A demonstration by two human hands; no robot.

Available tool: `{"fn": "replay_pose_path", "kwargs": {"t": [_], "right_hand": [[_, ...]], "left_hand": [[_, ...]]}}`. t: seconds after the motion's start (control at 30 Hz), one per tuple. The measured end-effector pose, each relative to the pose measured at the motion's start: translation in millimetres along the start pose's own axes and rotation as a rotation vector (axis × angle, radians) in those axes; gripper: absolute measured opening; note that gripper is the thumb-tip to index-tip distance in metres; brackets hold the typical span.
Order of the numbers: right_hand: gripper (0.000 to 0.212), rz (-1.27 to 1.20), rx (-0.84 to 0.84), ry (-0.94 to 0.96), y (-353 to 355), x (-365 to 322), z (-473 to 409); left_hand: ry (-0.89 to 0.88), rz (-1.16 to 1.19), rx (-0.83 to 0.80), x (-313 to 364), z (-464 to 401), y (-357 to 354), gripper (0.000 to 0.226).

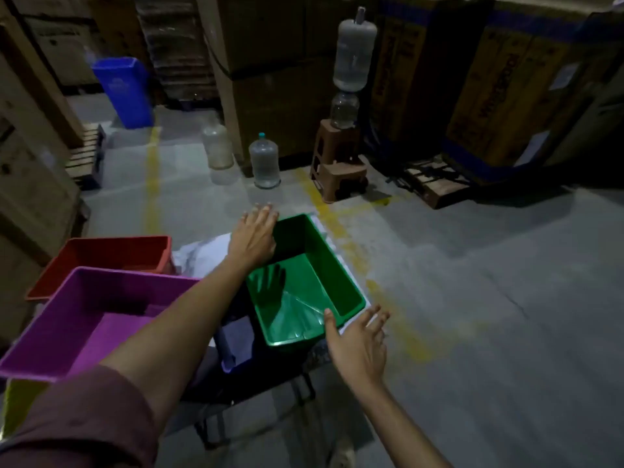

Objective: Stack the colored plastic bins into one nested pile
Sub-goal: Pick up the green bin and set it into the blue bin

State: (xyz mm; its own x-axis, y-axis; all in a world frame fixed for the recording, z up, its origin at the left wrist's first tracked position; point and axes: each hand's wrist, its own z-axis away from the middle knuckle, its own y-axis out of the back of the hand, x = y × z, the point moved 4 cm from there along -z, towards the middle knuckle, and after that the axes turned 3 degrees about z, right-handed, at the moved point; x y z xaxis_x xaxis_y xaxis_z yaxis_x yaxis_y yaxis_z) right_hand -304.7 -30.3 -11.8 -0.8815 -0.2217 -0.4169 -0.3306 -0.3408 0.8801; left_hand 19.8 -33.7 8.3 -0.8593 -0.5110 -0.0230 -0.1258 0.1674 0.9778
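Note:
A green bin (334,282) sits open side up in the middle, on a dark low stand. My left hand (253,236) hovers flat over its far left corner, fingers spread, holding nothing; whether it touches the rim is unclear. My right hand (358,342) is open beside the bin's near right corner, thumb close to the rim. A purple bin (67,319) lies at the near left, partly behind my left forearm. Beyond it stands a red bin (101,253). A yellow-green bin (20,403) peeks out under the purple one.
Cardboard boxes (30,184) rise along the left. A blue trash bin (125,92), two water jugs (265,162) and a brown stool stack with a dispenser bottle (344,153) stand at the back. A pallet (435,182) lies at the right. Grey floor with yellow lines spreads to the right.

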Motion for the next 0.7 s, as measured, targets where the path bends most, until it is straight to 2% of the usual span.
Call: {"fn": "replay_pose_path", "kwargs": {"t": [0.13, 0.3, 0.43, 0.57, 0.7], "right_hand": [[0.113, -0.007, -0.113, 0.038, -8.8, 6.0, -23.6], [0.103, -0.090, -0.171, 0.077, -0.7, 0.6, -49.8], [0.095, -0.139, -0.099, 0.094, 19.3, -13.7, -84.6], [0.094, -0.175, 0.007, 0.161, 41.8, -36.3, -134.5], [0.080, -0.151, 0.096, 0.308, 67.3, -74.2, -194.8]], "left_hand": [[0.156, -0.036, -0.147, -12.9, -17.2, -15.3, 0.062], [0.182, -0.033, -0.201, -11.2, -27.7, -13.5, 0.041], [0.213, -0.063, -0.198, -22.7, -35.9, -1.5, 0.032], [0.263, -0.076, -0.117, -38.3, -38.7, 19.2, 0.030], [0.295, -0.107, -0.071, -52.7, -40.6, 44.9, 0.042]]}}
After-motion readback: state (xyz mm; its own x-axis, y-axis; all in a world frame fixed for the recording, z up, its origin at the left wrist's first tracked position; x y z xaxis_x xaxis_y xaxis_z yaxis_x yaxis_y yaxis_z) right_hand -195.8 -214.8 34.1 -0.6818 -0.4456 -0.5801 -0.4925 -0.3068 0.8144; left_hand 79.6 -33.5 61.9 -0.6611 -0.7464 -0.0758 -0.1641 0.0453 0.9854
